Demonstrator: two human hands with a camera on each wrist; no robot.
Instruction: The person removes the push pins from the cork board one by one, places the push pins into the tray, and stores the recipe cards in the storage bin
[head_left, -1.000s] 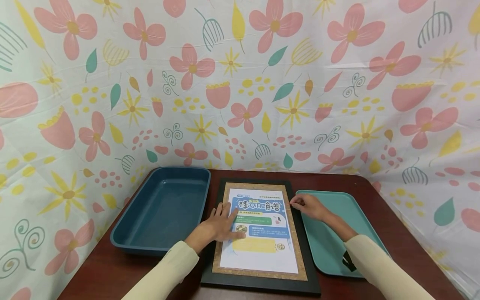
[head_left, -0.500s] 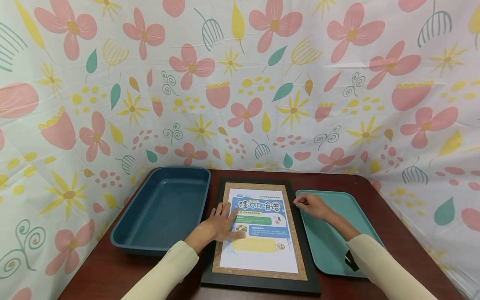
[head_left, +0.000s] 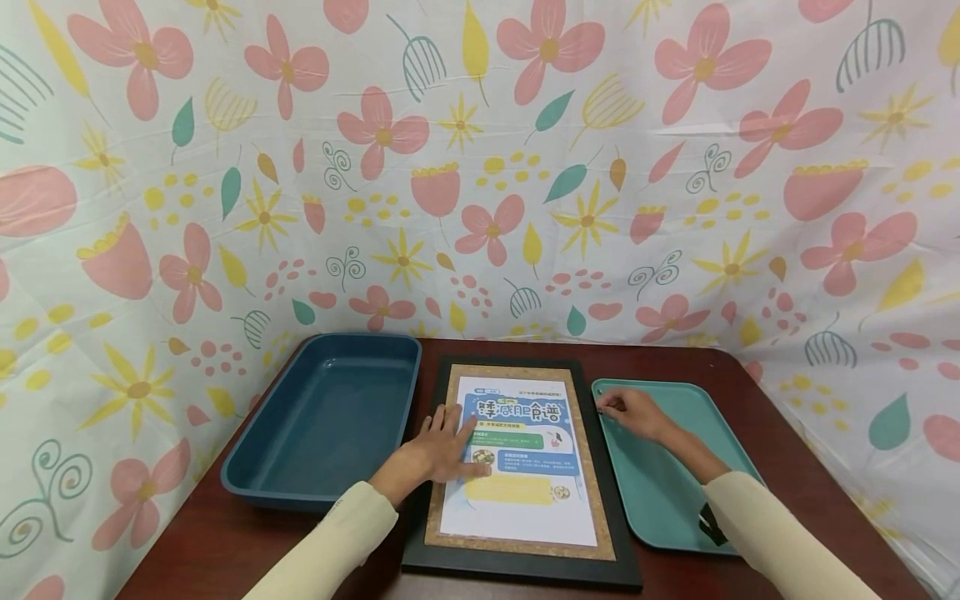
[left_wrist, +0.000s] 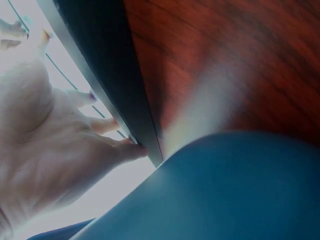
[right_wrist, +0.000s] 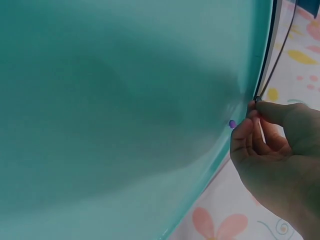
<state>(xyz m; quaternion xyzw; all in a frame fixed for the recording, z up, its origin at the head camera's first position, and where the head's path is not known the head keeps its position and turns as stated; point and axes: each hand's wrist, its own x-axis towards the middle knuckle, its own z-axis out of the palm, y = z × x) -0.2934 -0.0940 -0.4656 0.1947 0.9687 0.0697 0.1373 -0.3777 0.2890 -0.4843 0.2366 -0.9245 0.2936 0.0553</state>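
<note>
My left hand (head_left: 438,454) lies spread with straight fingers on a printed paper sheet (head_left: 525,521), holding it flat on the cork board (head_left: 465,540) inside a black frame (head_left: 525,568). In the left wrist view the fingers reach over the frame's edge. My right hand (head_left: 633,414) is over the far left corner of the turquoise tray (head_left: 675,483). Its thumb and fingers pinch a small dark piece (right_wrist: 258,99), too small to identify. Close by the fingertips, a tiny purple thing (right_wrist: 232,124) shows against the tray.
A deep blue bin (head_left: 322,425) stands left of the frame on the dark red wooden table (head_left: 810,517). Beside the right sleeve, a black item (head_left: 711,525) is partly hidden on the tray. A flowered curtain (head_left: 480,183) closes off the back and sides.
My right hand has moved a little to the right, from the frame's right edge to over the tray's corner. The left hand has stayed in place on the paper.
</note>
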